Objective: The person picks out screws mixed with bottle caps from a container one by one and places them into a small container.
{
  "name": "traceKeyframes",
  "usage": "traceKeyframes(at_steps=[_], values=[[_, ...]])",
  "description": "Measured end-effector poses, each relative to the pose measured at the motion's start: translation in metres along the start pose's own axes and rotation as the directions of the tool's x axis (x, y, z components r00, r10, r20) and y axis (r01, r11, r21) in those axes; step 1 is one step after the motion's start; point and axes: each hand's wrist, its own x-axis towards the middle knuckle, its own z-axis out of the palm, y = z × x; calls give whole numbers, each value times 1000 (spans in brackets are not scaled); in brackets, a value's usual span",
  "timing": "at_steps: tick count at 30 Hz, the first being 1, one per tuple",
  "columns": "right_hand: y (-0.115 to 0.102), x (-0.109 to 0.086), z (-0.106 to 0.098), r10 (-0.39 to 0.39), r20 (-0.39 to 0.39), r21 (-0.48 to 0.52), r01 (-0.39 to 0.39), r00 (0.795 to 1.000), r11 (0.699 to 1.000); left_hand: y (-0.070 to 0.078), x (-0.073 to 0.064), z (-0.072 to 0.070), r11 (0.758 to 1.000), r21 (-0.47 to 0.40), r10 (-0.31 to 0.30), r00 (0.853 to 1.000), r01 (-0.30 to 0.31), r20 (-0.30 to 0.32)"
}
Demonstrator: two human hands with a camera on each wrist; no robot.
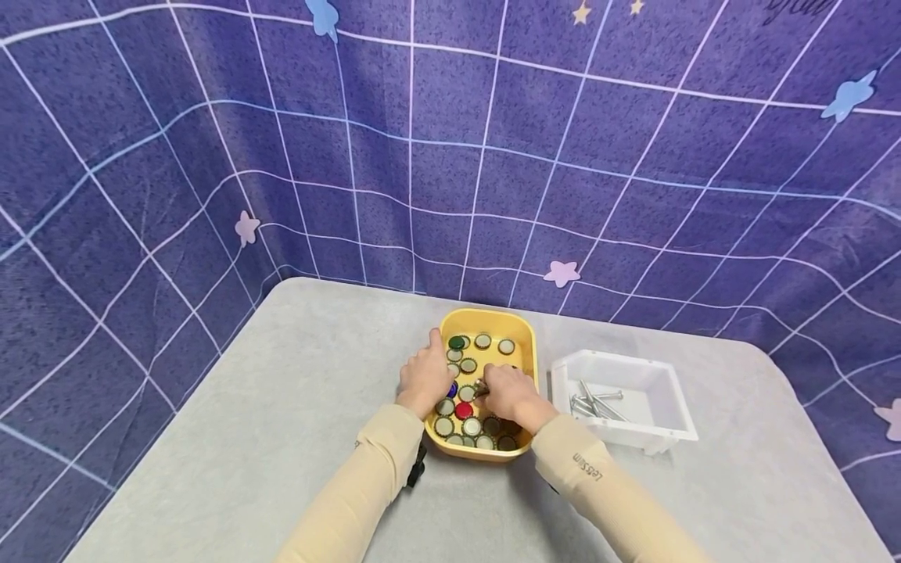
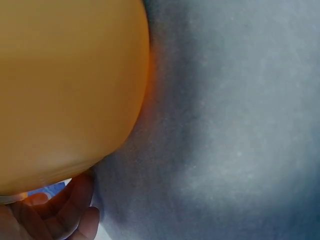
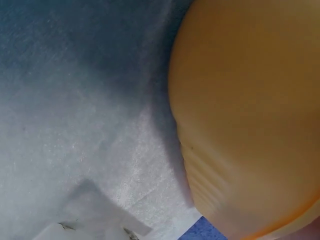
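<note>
A yellow plastic bin holds several bottle caps, mostly pale undersides up, with one red cap, a blue one and a green one. At its left wall my left hand grips the rim; in the left wrist view curled fingers press against the outside wall. My right hand reaches inside the bin's right half and pinches a small shiny metal piece, mostly hidden by the fingers, its kind unclear. The right wrist view shows mainly the bin's outer wall.
To the right of the yellow bin stands a white plastic bin with several silver bolts inside. Both sit on a grey-covered table. A purple curtain with a grid and stars hangs behind and at the sides.
</note>
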Motion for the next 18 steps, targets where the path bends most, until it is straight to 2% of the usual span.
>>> traceKeyframes(at_steps=[6,11,18], values=[[0,0,1,-11,-25,-12,11,1000,1000,0,0,0,1000,-5,-10,1000,10,6],[1,0,0,1,-24,32,0,1000,999,0,0,-1,1000,-1,-11,1000,11,9],[2,1,-3,-51,22,36,50,998,998,1,-1,-2,1000,-11,-10,1000,10,7]])
